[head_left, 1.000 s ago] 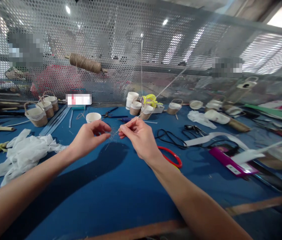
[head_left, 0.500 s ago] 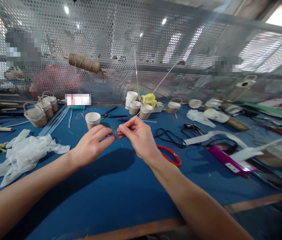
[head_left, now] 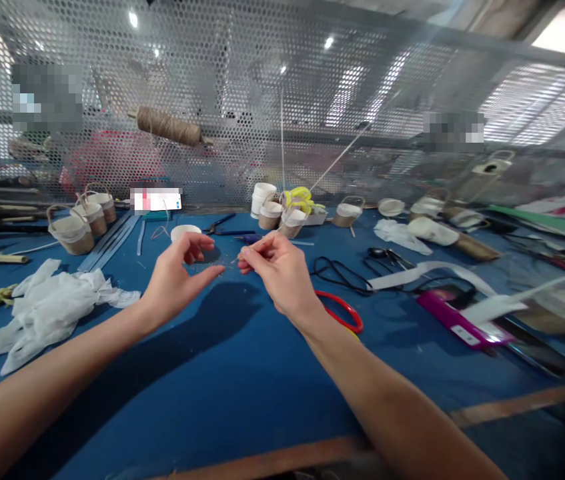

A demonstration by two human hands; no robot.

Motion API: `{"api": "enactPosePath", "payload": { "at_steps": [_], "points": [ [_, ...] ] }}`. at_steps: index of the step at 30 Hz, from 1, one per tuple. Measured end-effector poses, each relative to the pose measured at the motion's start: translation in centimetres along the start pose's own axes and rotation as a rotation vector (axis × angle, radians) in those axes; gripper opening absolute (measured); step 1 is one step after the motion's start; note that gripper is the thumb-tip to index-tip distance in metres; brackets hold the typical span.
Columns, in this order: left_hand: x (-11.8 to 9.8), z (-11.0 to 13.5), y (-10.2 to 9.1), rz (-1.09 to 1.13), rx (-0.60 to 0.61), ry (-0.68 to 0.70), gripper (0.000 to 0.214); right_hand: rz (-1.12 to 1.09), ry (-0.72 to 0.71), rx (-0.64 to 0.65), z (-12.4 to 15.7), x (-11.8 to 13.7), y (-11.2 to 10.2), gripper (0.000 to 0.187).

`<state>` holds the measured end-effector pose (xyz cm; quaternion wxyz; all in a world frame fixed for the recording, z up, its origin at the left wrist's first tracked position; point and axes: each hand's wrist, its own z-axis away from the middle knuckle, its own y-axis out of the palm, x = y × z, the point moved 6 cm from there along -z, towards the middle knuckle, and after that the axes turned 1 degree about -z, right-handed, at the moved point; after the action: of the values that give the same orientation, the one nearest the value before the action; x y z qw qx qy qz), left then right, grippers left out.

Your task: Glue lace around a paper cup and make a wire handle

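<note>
My left hand (head_left: 177, 273) is held over the table with thumb and fingers spread and nothing between them. Just behind it is a small cup (head_left: 185, 229) with a white rim, its lower part hidden by the hand. My right hand (head_left: 279, 270) is pinched shut, thumb against fingers. A thin, light strand (head_left: 234, 261) sticks out of its fingertips toward the left hand; the rest is hidden in the fingers. Beyond the right hand stand small brown cups with white liners (head_left: 270, 215) and yellow-handled scissors (head_left: 298, 198).
Handled cups (head_left: 73, 235) and a crumpled white cloth (head_left: 55, 307) are at left. A twine spool (head_left: 168, 126) hangs on the perforated metal screen (head_left: 232, 73). Pliers (head_left: 219, 225) lie behind. A red ring (head_left: 345, 312), black cord (head_left: 337, 273) and purple box (head_left: 462, 320) lie right.
My left hand has opened, thumb and fingers spreading apart, and shifted slightly left, covering more of the cup. The right hand keeps its pinch at nearly the same spot.
</note>
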<state>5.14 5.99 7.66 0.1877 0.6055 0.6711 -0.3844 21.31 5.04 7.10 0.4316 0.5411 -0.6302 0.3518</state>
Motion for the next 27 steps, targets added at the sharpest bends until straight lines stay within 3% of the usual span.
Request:
{"api": "enactPosePath", "payload": {
  "at_steps": [2,4,7,13,15,17,20,23,25,27],
  "points": [
    [-3.1,0.8,0.0,-0.402,0.005,0.530,0.013,-0.009,0.015,-0.010,-0.1,0.0,-0.1,0.018],
    [-4.3,1.9,1.0,-0.672,0.072,0.845,0.014,-0.032,0.030,-0.009,-0.1,0.0,-0.1,0.019],
    [-3.9,2.4,1.8,-0.844,0.118,0.940,0.018,-0.066,0.059,-0.009,-0.1,-0.1,0.0,0.019],
    [-2.8,2.7,1.8,-0.774,0.117,0.956,0.015,-0.124,0.131,0.000,0.1,-0.4,0.3,0.020],
    [-2.7,2.6,1.7,-0.655,0.129,0.878,0.016,-0.145,0.134,0.009,0.1,-0.4,0.3,0.021],
    [-2.3,1.9,1.4,-0.442,0.108,0.645,0.012,-0.163,0.116,0.006,0.1,-0.2,0.3,0.021],
    [0.4,0.9,1.3,0.058,0.043,-0.025,0.006,-0.162,0.065,-0.005,0.1,0.1,0.2,0.019],
    [3.0,1.8,3.4,0.581,0.173,-0.629,0.009,-0.130,0.012,-0.004,0.1,0.4,0.2,0.018],
    [3.4,2.1,4.0,0.662,0.259,-0.753,0.010,-0.106,-0.007,-0.003,0.0,0.3,0.1,0.018],
    [3.0,1.2,2.8,0.453,0.245,-0.569,0.011,-0.090,-0.003,-0.009,-0.1,0.2,-0.1,0.019]
  ]
}}
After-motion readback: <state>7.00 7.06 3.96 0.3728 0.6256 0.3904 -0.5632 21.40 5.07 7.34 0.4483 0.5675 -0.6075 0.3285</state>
